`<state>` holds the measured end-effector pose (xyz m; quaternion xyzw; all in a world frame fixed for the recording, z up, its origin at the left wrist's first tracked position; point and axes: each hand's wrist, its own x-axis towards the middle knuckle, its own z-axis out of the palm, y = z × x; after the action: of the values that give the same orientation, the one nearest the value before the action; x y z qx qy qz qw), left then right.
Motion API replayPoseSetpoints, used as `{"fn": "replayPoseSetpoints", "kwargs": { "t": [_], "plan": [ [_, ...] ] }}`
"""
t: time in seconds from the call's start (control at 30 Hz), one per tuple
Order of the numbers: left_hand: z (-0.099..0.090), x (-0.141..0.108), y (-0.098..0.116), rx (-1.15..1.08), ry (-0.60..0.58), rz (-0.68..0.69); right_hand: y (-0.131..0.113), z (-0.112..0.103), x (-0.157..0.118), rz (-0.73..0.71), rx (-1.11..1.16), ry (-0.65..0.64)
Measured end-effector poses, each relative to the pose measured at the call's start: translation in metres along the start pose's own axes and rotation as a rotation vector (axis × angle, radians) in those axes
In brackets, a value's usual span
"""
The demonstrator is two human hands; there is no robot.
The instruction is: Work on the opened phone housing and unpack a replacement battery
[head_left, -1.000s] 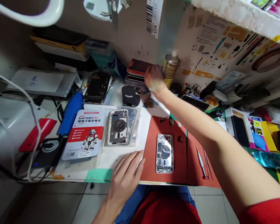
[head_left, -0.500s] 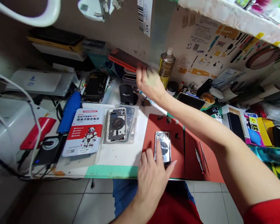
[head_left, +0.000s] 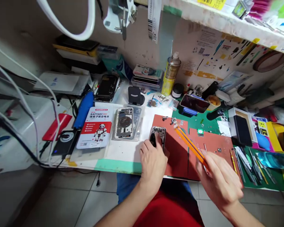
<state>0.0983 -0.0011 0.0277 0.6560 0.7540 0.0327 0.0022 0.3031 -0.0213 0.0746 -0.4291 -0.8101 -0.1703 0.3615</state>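
An opened phone (head_left: 162, 131) lies on a reddish-brown mat (head_left: 177, 160), its inner parts showing. Around its lower end is my left hand (head_left: 153, 160), index finger stretched over the interior and the other fingers beside the left edge. My right hand (head_left: 221, 179) grips a thin, long orange object (head_left: 190, 143), raised at a slant above the mat. Small metal parts (head_left: 173, 120) sit near the mat's back edge. Tweezers or similar tools are partly hidden beneath my right hand.
On the left are a second phone housing (head_left: 124, 122), a battery package (head_left: 94, 127), a blue tool (head_left: 84, 110) and cables. Behind stand a card stack (head_left: 148, 75), a spray can (head_left: 171, 74) and a propped phone (head_left: 194, 103). Several tools (head_left: 253, 164) lie at right.
My right hand has come back from the card stack to the front right, bringing the orange object off it. My left hand stays at the opened phone, its thumb now closer in.
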Motion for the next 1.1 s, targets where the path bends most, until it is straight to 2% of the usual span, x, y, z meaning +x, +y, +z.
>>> {"fn": "replayPoseSetpoints", "kwargs": {
  "t": [0.07, 0.17, 0.3, 0.4, 0.47, 0.73, 0.83, 0.9, 1.0, 1.03, 1.07, 1.1],
  "plan": [
    [-0.005, 0.005, -0.006, 0.007, 0.021, 0.004, -0.002, -0.015, -0.023, 0.076, -0.028, -0.002],
    [-0.015, 0.018, -0.013, 0.022, 0.095, -0.003, -0.010, -0.025, -0.039, 0.163, -0.043, 0.007],
    [-0.021, 0.056, -0.014, 0.010, 0.147, -0.074, -0.026, -0.025, -0.044, 0.253, 0.013, 0.000],
    [-0.018, 0.083, -0.008, -0.017, 0.113, -0.113, -0.034, -0.021, -0.046, 0.271, 0.066, -0.019],
    [-0.013, 0.093, -0.003, -0.030, 0.088, -0.105, -0.037, -0.019, -0.049, 0.280, 0.097, -0.026],
    [0.003, 0.094, 0.005, -0.070, 0.065, -0.103, -0.045, -0.013, -0.049, 0.314, 0.196, -0.011],
    [0.000, 0.092, 0.000, -0.143, 0.074, -0.081, -0.047, -0.010, -0.047, 0.305, 0.194, -0.019],
    [-0.002, 0.078, -0.008, -0.208, 0.077, -0.042, -0.048, -0.007, -0.044, 0.284, 0.138, -0.006],
    [-0.001, 0.040, -0.017, -0.458, 0.015, 0.087, -0.054, 0.003, -0.038, 0.260, 0.027, 0.005],
    [0.000, 0.026, -0.018, -0.794, -0.075, 0.146, -0.059, 0.008, -0.036, 0.250, 0.007, 0.008],
    [0.001, 0.012, -0.017, -1.110, -0.220, 0.190, -0.065, 0.014, -0.033, 0.236, -0.001, 0.010],
    [0.002, 0.001, -0.014, -1.357, -0.258, 0.106, -0.071, 0.020, -0.031, 0.223, 0.002, 0.013]
  ]
}}
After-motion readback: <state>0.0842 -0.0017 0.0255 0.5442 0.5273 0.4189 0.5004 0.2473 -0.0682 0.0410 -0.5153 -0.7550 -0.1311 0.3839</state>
